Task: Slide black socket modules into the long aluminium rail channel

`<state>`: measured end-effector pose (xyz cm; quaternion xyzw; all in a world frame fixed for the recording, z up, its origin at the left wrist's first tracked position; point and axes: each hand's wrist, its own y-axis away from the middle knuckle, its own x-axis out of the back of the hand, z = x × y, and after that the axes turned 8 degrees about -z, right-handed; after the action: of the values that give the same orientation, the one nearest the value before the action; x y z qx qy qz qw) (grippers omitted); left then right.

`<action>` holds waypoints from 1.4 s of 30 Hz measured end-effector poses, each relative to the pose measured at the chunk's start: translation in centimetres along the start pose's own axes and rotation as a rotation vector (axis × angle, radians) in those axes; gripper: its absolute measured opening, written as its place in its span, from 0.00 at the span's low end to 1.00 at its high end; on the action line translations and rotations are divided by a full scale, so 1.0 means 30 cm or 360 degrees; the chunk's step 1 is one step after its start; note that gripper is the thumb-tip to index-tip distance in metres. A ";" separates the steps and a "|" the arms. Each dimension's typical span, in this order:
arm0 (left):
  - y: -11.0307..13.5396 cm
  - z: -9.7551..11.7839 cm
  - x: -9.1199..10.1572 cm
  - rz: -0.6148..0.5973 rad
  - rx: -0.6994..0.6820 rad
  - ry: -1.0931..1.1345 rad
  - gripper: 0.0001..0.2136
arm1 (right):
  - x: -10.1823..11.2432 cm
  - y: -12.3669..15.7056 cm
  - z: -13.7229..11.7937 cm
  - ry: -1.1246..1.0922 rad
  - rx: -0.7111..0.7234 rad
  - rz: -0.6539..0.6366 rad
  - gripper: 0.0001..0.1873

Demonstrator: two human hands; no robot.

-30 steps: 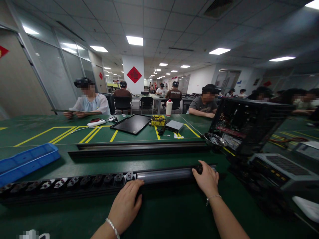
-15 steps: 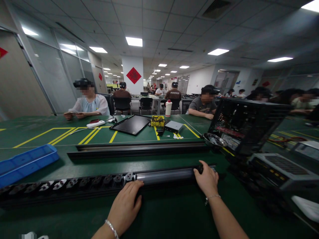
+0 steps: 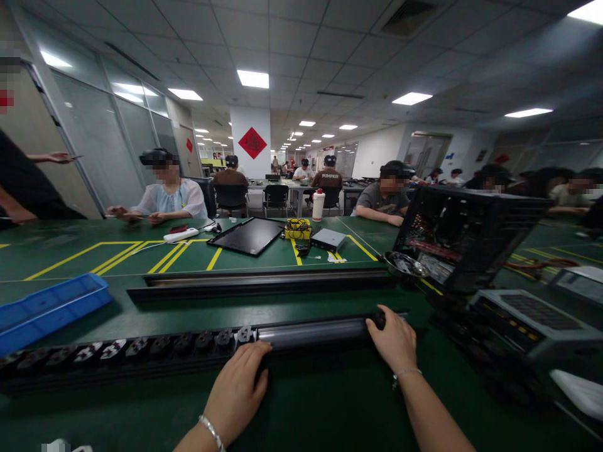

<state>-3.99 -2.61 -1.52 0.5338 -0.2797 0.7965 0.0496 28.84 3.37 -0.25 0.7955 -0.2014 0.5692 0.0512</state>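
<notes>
A long black rail (image 3: 311, 334) lies across the table in front of me. Several socket-like modules (image 3: 160, 346), some dark and some silvery, sit in a row along its left half. My left hand (image 3: 240, 383) is closed over the rail's near edge, its fingertips beside the silvery module (image 3: 245, 334) at the right end of that row. At the rail's right part, my right hand (image 3: 393, 339) curls its fingers and thumb around a small black piece (image 3: 377, 319), mostly hidden by the hand. Between my hands the rail shows a smooth, shiny channel.
Two dark strips (image 3: 264, 282) lie beyond the rail. A blue tray (image 3: 51, 307) is at left. To the right stand an open computer case (image 3: 471, 232), a metal bowl (image 3: 406, 265) and a power supply unit (image 3: 537, 320). Farther back lies a black panel (image 3: 247, 236); co-workers sit around.
My right hand and wrist have shifted slightly right, still at the small black piece. My left hand has stayed put. A standing person has come into view at the far left.
</notes>
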 end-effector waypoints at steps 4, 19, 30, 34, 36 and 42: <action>-0.002 0.004 0.003 0.0000 0.0004 0.0014 0.18 | 0.003 -0.012 0.020 0.0027 0.0062 -0.0057 0.26; -0.003 0.015 0.012 -0.0030 0.0045 0.0034 0.18 | -0.023 -0.023 0.041 0.0043 0.0096 0.0007 0.26; -0.002 0.012 0.010 -0.0057 0.0035 0.0037 0.18 | -0.021 -0.029 0.044 -0.0003 0.0085 -0.0042 0.26; 0.000 0.011 0.010 -0.0033 0.0038 0.0036 0.18 | -0.015 -0.027 0.040 -0.0010 0.0091 -0.0052 0.27; 0.001 0.010 0.008 -0.0036 0.0047 0.0039 0.18 | -0.012 -0.025 0.038 -0.0016 0.0088 -0.0053 0.27; 0.000 0.006 0.005 -0.0044 0.0051 0.0039 0.18 | -0.005 -0.024 0.034 -0.0060 0.0076 -0.0057 0.26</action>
<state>-3.91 -2.75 -1.34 0.5286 -0.2587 0.8066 0.0555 29.97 3.76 -0.63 0.8105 -0.1745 0.5578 0.0387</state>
